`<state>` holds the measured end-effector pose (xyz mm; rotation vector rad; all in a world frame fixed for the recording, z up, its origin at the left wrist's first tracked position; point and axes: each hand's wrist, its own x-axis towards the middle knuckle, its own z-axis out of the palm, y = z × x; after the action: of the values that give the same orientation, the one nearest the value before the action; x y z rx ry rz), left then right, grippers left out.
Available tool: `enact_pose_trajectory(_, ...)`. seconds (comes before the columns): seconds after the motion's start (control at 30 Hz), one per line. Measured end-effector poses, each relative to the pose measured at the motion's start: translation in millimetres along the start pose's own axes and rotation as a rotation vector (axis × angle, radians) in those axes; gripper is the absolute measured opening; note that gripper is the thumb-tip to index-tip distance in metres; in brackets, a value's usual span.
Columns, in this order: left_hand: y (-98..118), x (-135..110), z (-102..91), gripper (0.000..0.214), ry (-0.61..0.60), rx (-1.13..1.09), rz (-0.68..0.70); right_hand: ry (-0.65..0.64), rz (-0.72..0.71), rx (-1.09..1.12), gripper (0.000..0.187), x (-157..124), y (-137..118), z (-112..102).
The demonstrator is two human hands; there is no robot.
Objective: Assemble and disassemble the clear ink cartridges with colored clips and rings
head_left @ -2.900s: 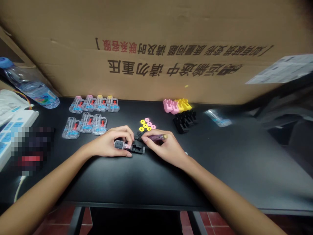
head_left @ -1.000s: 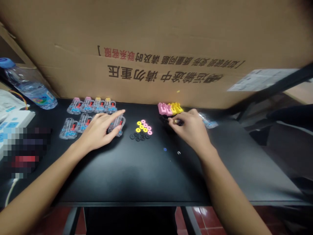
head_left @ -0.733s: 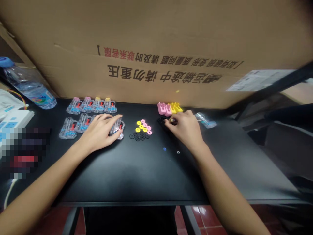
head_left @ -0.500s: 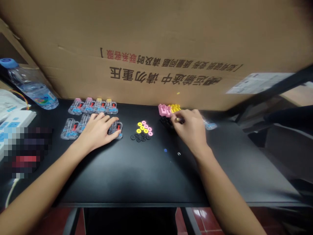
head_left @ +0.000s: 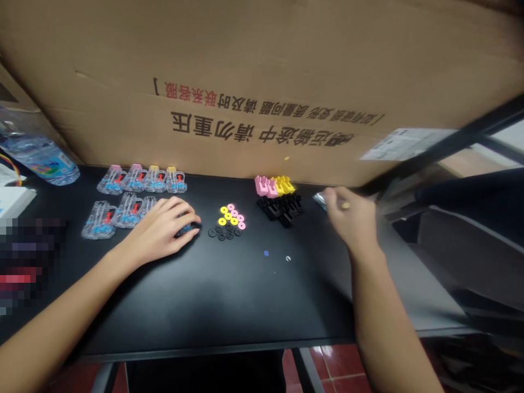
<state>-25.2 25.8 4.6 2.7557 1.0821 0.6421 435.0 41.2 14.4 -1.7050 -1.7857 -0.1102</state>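
My left hand (head_left: pixel 166 229) rests on the table with its fingers and thumb curled round a clear plastic case (head_left: pixel 189 228), mostly covered. Beside it lie more clear cases (head_left: pixel 99 219) with red and blue parts inside. My right hand (head_left: pixel 352 218) is closed on a small brass-coloured piece (head_left: pixel 346 206), whose kind I cannot make out. At its fingertips lies a clear and blue plastic item (head_left: pixel 320 200), partly hidden. Left of that hand are black plastic clips (head_left: pixel 282 208), with pink clips (head_left: pixel 265 186) and yellow clips (head_left: pixel 285 185) behind them.
Yellow, pink and black rings (head_left: pixel 228 216) lie mid-table. Nearer me are a blue disc (head_left: pixel 266 253) and a small white piece (head_left: pixel 288 258). A large cardboard box (head_left: pixel 245 54) stands along the back. A water bottle (head_left: pixel 45 158) leans at the left.
My right hand has moved right, from the black clips to the clear and blue item, still with the brass-coloured piece. My left hand stays on the case. The view has shifted slightly right.
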Motion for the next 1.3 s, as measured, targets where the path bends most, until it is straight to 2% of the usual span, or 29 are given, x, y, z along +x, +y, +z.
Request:
enact_pose_trajectory(0.07,-1.1,-0.3,1.3,0.021,-0.004,0.003,-0.001,-0.117,-0.042,-0.012,0.024,-1.1,14.7,8.2)
enact_pose_trajectory(0.13,-2.1,-0.4,1.8,0.021,0.001,0.013,-0.003,-0.214,-0.072,-0.032,0.024,-1.7,29.3,17.3)
enact_pose_trajectory(0.27,-2.9,-0.3,1.5,0.021,0.009,0.034,0.006,-0.316,-0.113,-0.066,0.043,-4.3,51.6,29.1)
enact_pose_trajectory(0.37,-3.2,-0.4,1.9,0.02,0.002,0.039,0.013,-0.379,-0.109,-0.091,0.055,-7.7,56.4,29.5)
enact_pose_trajectory(0.53,-3.8,-0.4,2.8,0.022,-0.009,0.022,-0.002,-0.342,-0.07,-0.026,0.06,-12.4,37.4,15.0)
enact_pose_trajectory(0.63,-4.2,0.0,2.9,0.023,-0.008,0.011,-0.004,-0.4,-0.175,0.07,0.075,-15.7,22.7,5.5)
enact_pose_trajectory(0.7,-4.7,0.2,2.8,0.024,-0.007,0.002,0.003,-0.446,-0.228,0.06,0.089,-17.3,16.9,3.9)
enact_pose_trajectory(0.77,-5.2,0.2,2.5,0.024,-0.002,-0.002,0.01,-0.44,-0.246,0.028,0.094,-17.0,13.9,6.9)
enact_pose_trajectory(1.0,-4.0,0.5,2.0,0.024,-0.003,-0.025,-0.007,-0.315,-0.241,0.044,0.081,-9.6,4.0,24.5)
enact_pose_trajectory(1.13,-4.7,0.4,2.0,0.025,0.003,-0.026,-0.014,-0.333,-0.249,0.088,0.079,-11.3,-5.4,22.4)
enact_pose_trajectory(1.2,-6.3,0.0,1.9,0.024,0.015,-0.016,-0.012,-0.349,-0.273,0.108,0.079,-13.0,-13.4,19.6)
enact_pose_trajectory(1.3,-5.7,-0.3,1.8,0.023,0.028,0.002,-0.005,-0.27,-0.286,0.13,0.067,-17.9,-34.6,20.5)
